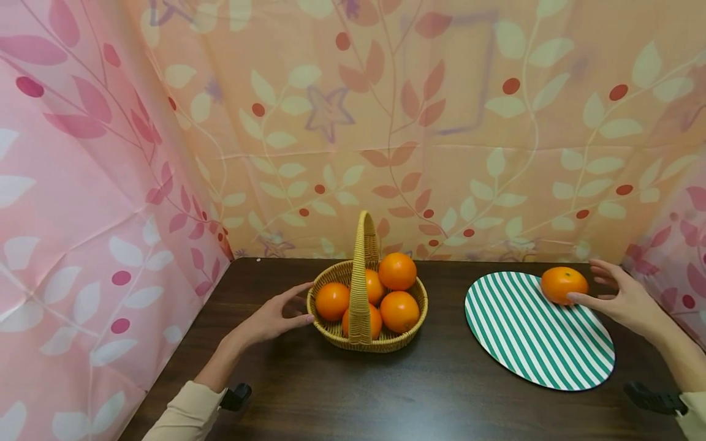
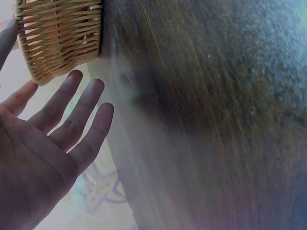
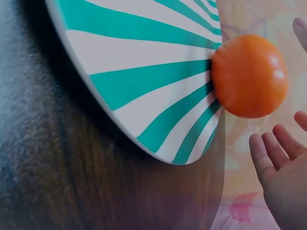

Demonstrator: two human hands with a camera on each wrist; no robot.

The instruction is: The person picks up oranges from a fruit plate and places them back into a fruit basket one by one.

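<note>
A yellow wicker basket [image 1: 380,346] with a tall arched handle stands upright on the table and holds several oranges [image 1: 399,311]. At its left side is my left hand [image 1: 273,315], fingers extended, thumb and forefinger at the basket's edge. The left wrist view shows the spread fingers beside the woven wall [image 2: 62,40], not wrapped round it. On the far edge of a green-and-white striped oval placemat [image 1: 543,337] sits a single orange [image 3: 250,76]. My right hand [image 1: 631,303] is just right of that orange, thumb near it, other fingers apart from it.
The dark wooden table [image 1: 425,392] carries the basket and the placemat, with bare wood between them. Patterned cloth [image 1: 469,141] hangs behind the table and along both sides. A black band sits on each wrist.
</note>
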